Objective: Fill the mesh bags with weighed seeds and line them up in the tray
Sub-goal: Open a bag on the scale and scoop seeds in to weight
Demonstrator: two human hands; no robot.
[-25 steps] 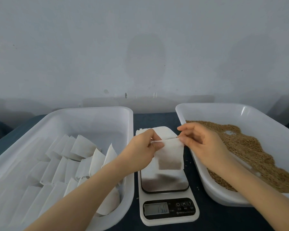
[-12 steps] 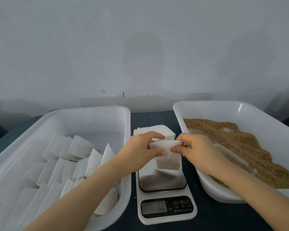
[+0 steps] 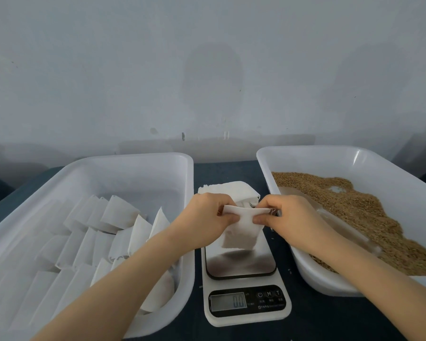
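- My left hand (image 3: 207, 217) and right hand (image 3: 290, 217) each pinch the top edge of one mesh bag (image 3: 241, 232), close together over the scale (image 3: 241, 267).
- Seeds show dark in the bag's lower half, and the display reads zero.
- The tray (image 3: 133, 159) on my left already holds rows of filled bags (image 3: 118, 212).
- I judge there's plenty left: empty bags (image 3: 231, 190) are stacked behind the scale, and seeds (image 3: 354, 205) are heaped in the right tray (image 3: 305, 150).

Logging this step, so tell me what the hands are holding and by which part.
One mesh bag, by its top edge: left hand pinches the left end, right hand the right end, above the scale.
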